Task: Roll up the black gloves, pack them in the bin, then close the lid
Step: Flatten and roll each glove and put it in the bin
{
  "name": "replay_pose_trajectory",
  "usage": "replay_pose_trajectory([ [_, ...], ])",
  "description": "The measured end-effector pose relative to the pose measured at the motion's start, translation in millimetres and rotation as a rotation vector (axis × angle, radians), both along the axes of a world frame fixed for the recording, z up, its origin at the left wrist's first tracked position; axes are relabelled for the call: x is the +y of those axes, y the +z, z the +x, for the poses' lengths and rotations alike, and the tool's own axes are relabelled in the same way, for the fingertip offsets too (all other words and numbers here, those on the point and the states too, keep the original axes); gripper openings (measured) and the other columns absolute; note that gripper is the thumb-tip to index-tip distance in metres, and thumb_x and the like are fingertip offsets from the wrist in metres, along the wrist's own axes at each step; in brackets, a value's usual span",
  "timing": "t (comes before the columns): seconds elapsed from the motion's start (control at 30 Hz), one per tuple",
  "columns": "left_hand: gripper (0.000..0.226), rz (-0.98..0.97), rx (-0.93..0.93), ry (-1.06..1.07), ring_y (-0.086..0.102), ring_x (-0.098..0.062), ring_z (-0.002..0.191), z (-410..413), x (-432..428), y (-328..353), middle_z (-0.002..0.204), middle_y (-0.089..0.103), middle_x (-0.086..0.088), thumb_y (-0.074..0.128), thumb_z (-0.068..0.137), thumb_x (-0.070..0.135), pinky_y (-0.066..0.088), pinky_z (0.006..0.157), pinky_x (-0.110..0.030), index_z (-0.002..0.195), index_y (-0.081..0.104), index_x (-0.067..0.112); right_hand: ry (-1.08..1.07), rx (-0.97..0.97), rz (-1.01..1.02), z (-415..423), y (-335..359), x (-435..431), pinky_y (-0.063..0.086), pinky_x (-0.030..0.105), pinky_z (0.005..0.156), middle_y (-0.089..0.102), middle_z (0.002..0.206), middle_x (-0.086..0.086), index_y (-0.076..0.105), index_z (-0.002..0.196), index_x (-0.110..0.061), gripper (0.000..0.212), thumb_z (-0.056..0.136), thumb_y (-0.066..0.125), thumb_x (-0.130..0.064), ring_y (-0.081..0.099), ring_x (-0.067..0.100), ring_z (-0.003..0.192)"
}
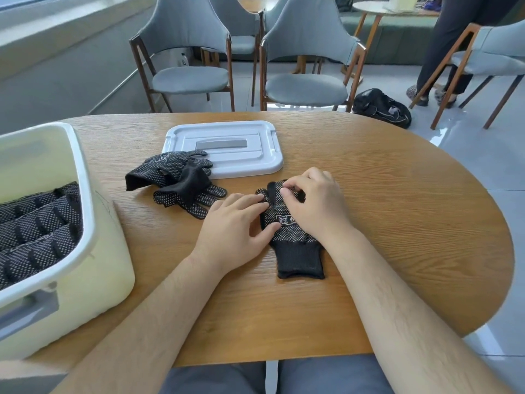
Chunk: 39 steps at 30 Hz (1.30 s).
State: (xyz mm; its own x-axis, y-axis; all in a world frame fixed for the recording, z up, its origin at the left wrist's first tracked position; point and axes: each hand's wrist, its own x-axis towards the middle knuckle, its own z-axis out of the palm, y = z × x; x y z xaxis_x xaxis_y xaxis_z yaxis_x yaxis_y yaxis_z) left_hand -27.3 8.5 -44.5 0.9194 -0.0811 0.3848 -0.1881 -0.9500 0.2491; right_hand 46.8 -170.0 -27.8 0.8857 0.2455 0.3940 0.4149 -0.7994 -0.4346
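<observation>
Fingers (295,184) of the right hand (318,203) pinch the black glove (298,251) near the lid (227,137); left hand (231,226) presses it, fingers straight.

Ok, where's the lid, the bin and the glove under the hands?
lid (221,144): head view, on its grey handle.
bin (109,251): head view, on its pale near wall.
glove (301,260): head view, on its black cuff.
</observation>
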Motion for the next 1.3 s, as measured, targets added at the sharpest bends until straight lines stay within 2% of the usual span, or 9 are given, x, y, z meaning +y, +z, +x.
replay_pose_trajectory([
  [0.17,0.061,0.028,0.017,0.022,0.060,-0.016,0.122,-2.0,-1.4,-0.7,0.133,0.067,0.007,0.051,0.086,0.067,0.047,0.098,-0.039,0.121,0.074,0.023,0.000,0.057,-0.049,2.2,-3.6,4.0,0.035,0.031,0.091,0.051,0.093,-0.008,0.077,0.104,-0.032,0.021,0.096,0.063,-0.045,0.046,0.016,0.099],
  [0.4,0.065,0.061,0.041,0.024,0.059,-0.019,0.124,-2.6,-1.3,0.7,0.139,0.064,0.005,0.048,0.087,0.067,0.045,0.099,-0.042,0.125,0.071,0.020,0.007,-0.130,0.066,1.2,-2.0,10.0,0.043,0.037,0.081,0.051,0.081,-0.006,0.081,0.096,-0.028,0.012,0.092,0.073,-0.036,0.054,0.022,0.085],
  [0.5,0.066,0.062,0.060,0.024,0.057,-0.019,0.125,-2.2,-1.2,0.3,0.140,0.062,0.004,0.048,0.087,0.067,0.045,0.100,-0.043,0.126,0.070,0.020,0.041,-0.063,-0.001,3.4,-3.6,12.0,0.044,0.041,0.088,0.050,0.085,-0.008,0.080,0.100,-0.032,0.015,0.093,0.070,-0.041,0.053,0.020,0.091],
  [0.63,0.066,0.064,0.063,0.019,0.056,-0.019,0.127,-3.6,-1.4,1.6,0.143,0.060,0.003,0.047,0.086,0.064,0.043,0.102,-0.041,0.129,0.068,0.018,0.066,-0.032,-0.007,4.2,-3.7,8.7,0.037,0.034,0.088,0.049,0.087,-0.010,0.079,0.107,-0.035,0.020,0.096,0.065,-0.046,0.050,0.017,0.093],
  [0.8,0.066,0.054,0.090,0.025,0.048,-0.020,0.135,-5.2,-4.5,5.6,0.152,0.051,0.002,0.041,0.086,0.057,0.037,0.110,-0.043,0.140,0.058,0.022,-0.060,-0.011,0.089,6.7,-0.2,-8.2,0.048,0.040,0.091,0.054,0.092,-0.007,0.076,0.107,-0.030,0.019,0.098,0.061,-0.037,0.053,0.017,0.097],
  [0.87,0.064,0.031,0.096,0.053,0.045,-0.020,0.137,-3.8,-7.5,6.8,0.154,0.047,0.001,0.039,0.089,0.060,0.034,0.111,-0.043,0.141,0.056,0.027,-0.083,0.066,0.049,6.3,-0.3,-12.3,0.045,0.038,0.095,0.053,0.097,-0.007,0.074,0.107,-0.030,0.021,0.097,0.060,-0.043,0.050,0.015,0.101],
  [0.97,0.064,0.048,0.106,0.074,0.045,-0.021,0.137,-1.4,-12.4,6.6,0.148,0.054,0.001,0.038,0.091,0.068,0.033,0.111,-0.043,0.139,0.058,0.032,-0.080,0.129,0.003,4.8,-0.2,-12.7,0.040,0.032,0.093,0.052,0.100,-0.009,0.074,0.109,-0.033,0.024,0.097,0.060,-0.048,0.048,0.014,0.106],
  [1.1,0.063,0.070,0.124,0.061,0.043,-0.017,0.140,-0.4,-10.8,3.9,0.152,0.051,0.004,0.041,0.090,0.063,0.032,0.112,-0.043,0.141,0.057,0.029,-0.069,0.076,-0.005,5.1,-1.8,-10.3,0.039,0.031,0.086,0.051,0.094,-0.008,0.076,0.103,-0.030,0.022,0.099,0.060,-0.044,0.049,0.015,0.100],
  [1.3,0.066,0.049,0.129,0.062,0.043,-0.014,0.141,-0.2,-10.4,4.4,0.153,0.050,0.006,0.041,0.090,0.061,0.035,0.112,-0.045,0.141,0.058,0.022,-0.014,-0.099,0.135,6.7,-1.8,-2.6,0.046,0.038,0.081,0.048,0.084,-0.007,0.078,0.096,-0.025,0.013,0.096,0.069,-0.034,0.052,0.017,0.086],
])
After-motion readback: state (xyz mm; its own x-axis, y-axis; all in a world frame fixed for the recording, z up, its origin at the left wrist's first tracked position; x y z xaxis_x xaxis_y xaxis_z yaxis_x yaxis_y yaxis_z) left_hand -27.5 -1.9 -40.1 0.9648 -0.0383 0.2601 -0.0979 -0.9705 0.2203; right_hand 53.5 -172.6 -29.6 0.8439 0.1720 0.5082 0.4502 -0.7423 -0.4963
